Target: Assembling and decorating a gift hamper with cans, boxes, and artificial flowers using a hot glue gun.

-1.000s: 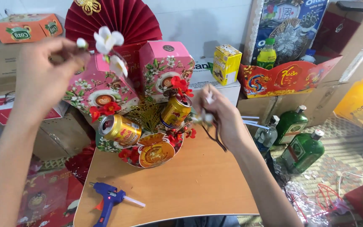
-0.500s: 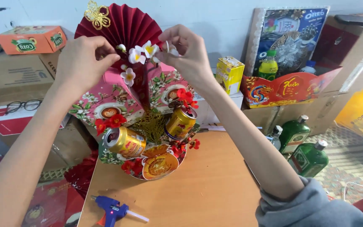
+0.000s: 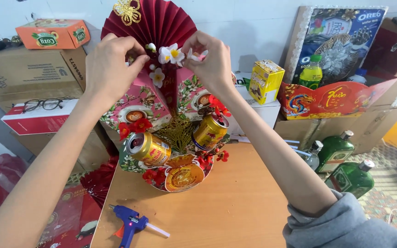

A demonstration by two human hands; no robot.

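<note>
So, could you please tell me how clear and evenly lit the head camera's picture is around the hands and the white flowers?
Head view: soft, even light, no hard shadows. The left hand, the right hand and the white flowers they pinch are sharp, without motion blur. The gold cans show small glints, not washed out. The forearms look stretched toward the lower edge, a wide-lens effect.

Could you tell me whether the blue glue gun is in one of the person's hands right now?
No, the glue gun lies on the wooden table, while both hands are up at the white flowers.
</note>
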